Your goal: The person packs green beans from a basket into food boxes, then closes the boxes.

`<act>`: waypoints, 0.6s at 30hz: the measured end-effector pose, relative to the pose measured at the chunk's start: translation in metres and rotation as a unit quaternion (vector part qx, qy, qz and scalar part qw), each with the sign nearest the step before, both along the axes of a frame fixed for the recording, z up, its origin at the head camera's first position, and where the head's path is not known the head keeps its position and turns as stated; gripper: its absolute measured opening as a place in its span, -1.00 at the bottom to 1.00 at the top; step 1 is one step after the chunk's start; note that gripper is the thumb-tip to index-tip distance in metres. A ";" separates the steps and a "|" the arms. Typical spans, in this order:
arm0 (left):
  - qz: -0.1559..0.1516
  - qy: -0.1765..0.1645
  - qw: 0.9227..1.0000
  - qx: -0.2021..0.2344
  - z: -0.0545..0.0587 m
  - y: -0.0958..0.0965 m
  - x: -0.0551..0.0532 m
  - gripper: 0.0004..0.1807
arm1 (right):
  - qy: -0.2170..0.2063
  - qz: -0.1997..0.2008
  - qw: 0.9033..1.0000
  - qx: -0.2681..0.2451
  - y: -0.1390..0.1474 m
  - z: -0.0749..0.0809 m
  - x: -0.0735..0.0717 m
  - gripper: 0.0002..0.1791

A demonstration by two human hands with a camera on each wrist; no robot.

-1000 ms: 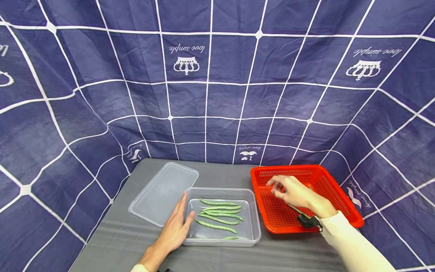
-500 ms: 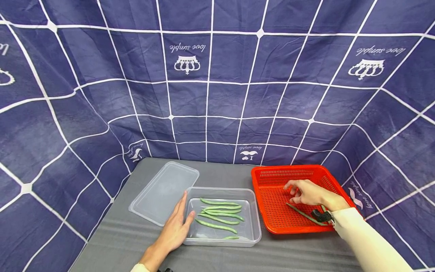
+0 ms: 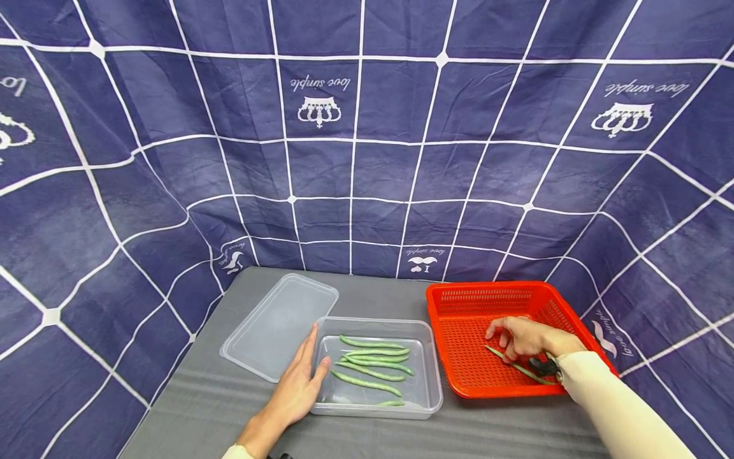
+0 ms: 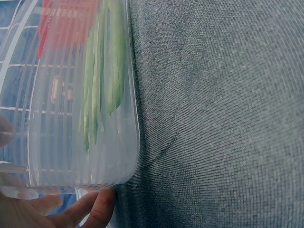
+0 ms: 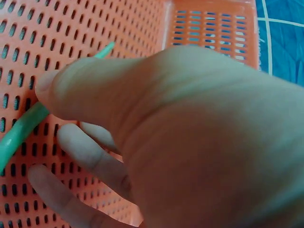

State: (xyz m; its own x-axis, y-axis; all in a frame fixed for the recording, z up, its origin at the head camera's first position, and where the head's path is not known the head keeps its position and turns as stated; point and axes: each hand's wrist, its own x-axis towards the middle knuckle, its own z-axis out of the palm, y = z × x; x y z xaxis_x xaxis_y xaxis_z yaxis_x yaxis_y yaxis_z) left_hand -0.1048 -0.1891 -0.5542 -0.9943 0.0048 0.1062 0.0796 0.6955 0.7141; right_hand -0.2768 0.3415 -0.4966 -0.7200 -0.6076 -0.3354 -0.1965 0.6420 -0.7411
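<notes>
My left hand (image 3: 295, 386) holds the left end of a clear plastic container (image 3: 434, 366), thumb over the rim and fingers along the outside wall. Several green beans (image 3: 367, 383) lie inside that container, most of them side by side. To the right, my right hand (image 3: 523, 336) reaches down into a red plastic basket (image 3: 459, 363). Its thumb and forefinger pinch a green bean (image 5: 23, 126) close to the basket floor, seen in the right wrist view; the other fingers are spread beneath. Another bit of green shows beside the wrist, mostly hidden.
A translucent lid (image 3: 281, 325) lies flat on the grey cloth (image 3: 367, 440) behind and left of the container. The basket stands just right of the container, with a small gap. A blue checked curtain (image 3: 378, 166) closes off the back and sides.
My right hand has moved right and toward me within the basket, then come down onto a green bean and pinched it. The left hand stays at the container's end.
</notes>
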 end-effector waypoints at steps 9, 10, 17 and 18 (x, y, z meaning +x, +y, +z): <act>0.000 -0.001 1.000 0.002 0.001 0.000 0.000 -0.10 | 0.015 -0.017 1.000 0.014 0.000 -0.011 0.001 -0.47; 0.000 -0.002 1.000 0.002 0.001 0.000 -0.001 -0.10 | 0.026 -0.014 0.999 0.021 -0.001 -0.011 0.001 -0.47; -0.001 -0.004 1.000 -0.002 0.001 0.000 -0.001 -0.10 | 0.067 0.004 0.997 0.031 -0.001 -0.011 0.001 -0.40; -0.001 -0.004 1.000 -0.003 0.001 0.000 -0.001 -0.10 | 0.052 -0.005 0.998 0.020 -0.002 -0.012 0.001 -0.42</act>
